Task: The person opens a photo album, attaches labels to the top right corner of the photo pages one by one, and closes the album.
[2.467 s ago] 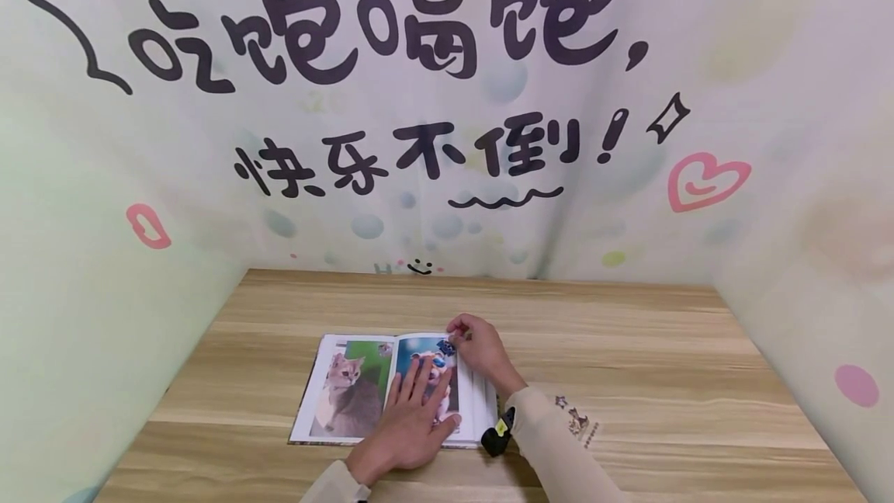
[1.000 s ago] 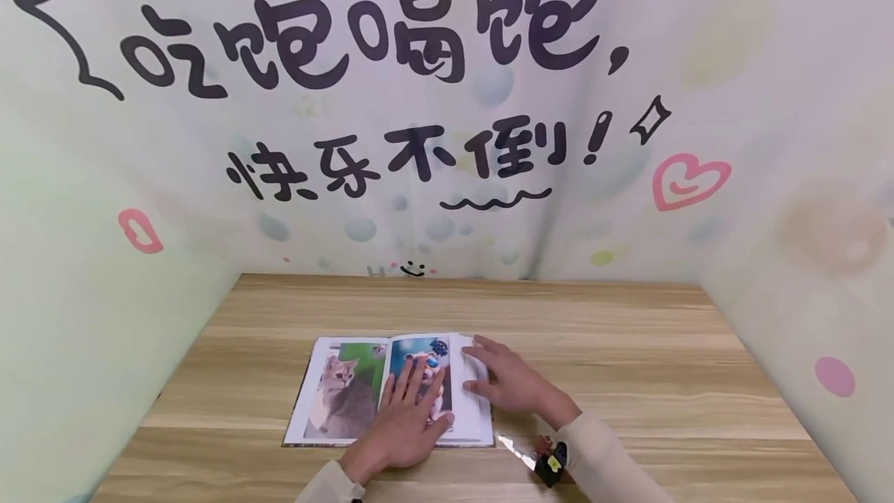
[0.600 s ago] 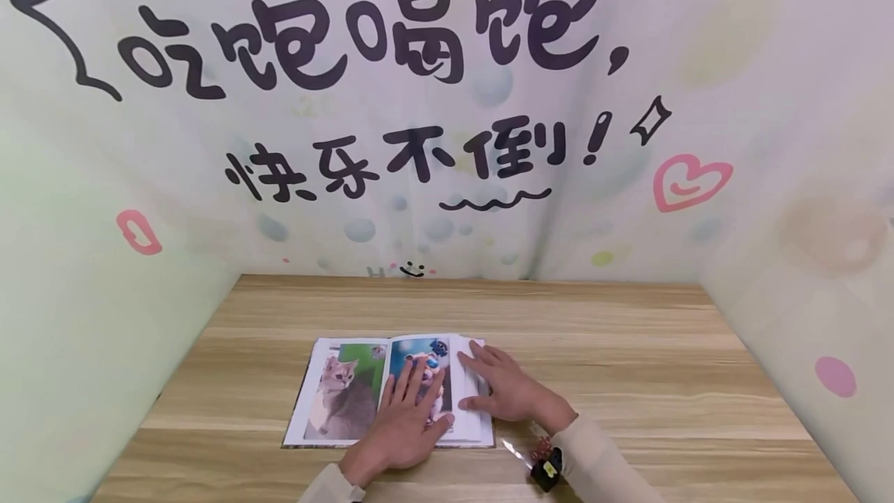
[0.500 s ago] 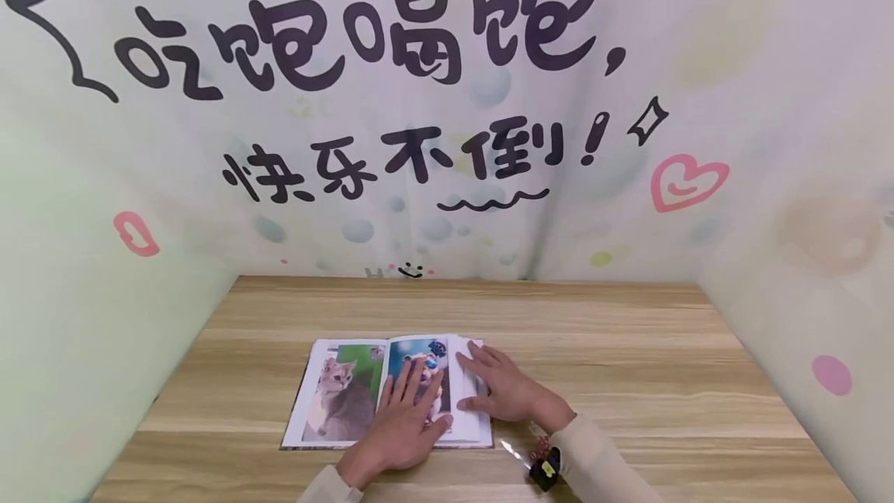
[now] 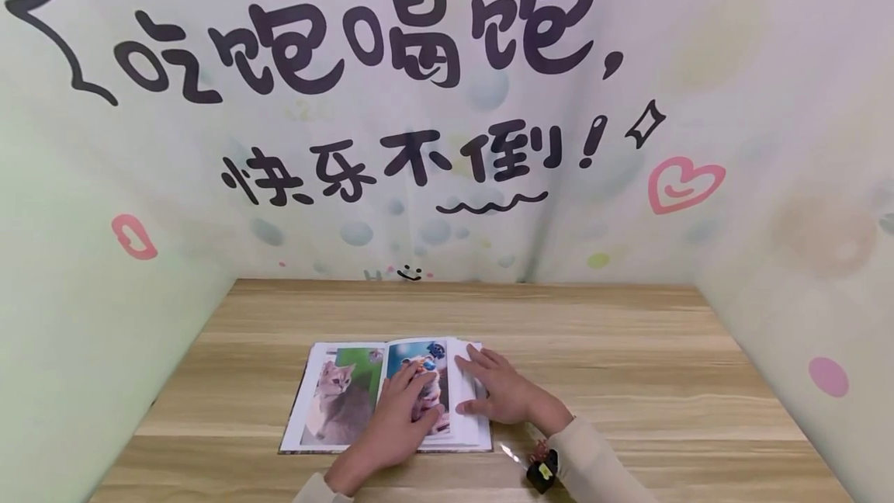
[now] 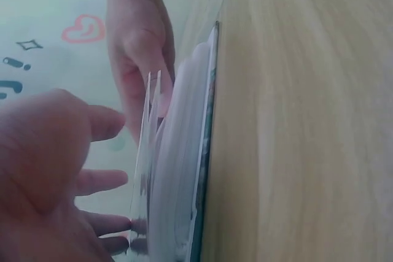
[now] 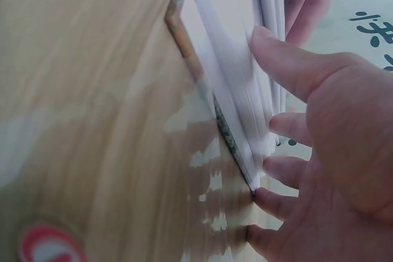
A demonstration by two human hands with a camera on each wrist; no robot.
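Note:
An album (image 5: 471, 433) lies spread on the table, its left page showing a photo of a cat (image 5: 342, 394). On the right page is a picture of an animal in blue glasses (image 5: 427, 402), with a dark blue badge (image 5: 437, 351) at its top right corner. My left hand (image 5: 394, 429) lies over that picture, its lower left part hidden; in the left wrist view its fingertips are right at the raised top leaves (image 6: 144, 170). With spread fingers, my right hand (image 5: 510, 394) touches the layered page edges (image 7: 245, 90) at the album's right side.
A clear glossy sheet (image 7: 209, 176) lies on the table right of the album, by a red-and-white round mark (image 7: 49, 246). A black device (image 5: 542, 472) sits at the right wrist. A printed curtain (image 5: 426, 243) hangs behind the table.
My right hand has left the blue badge, where its fingers were pinched, and come down to the page edges. My left hand has drawn back slightly from the picture, uncovering the animal's body.

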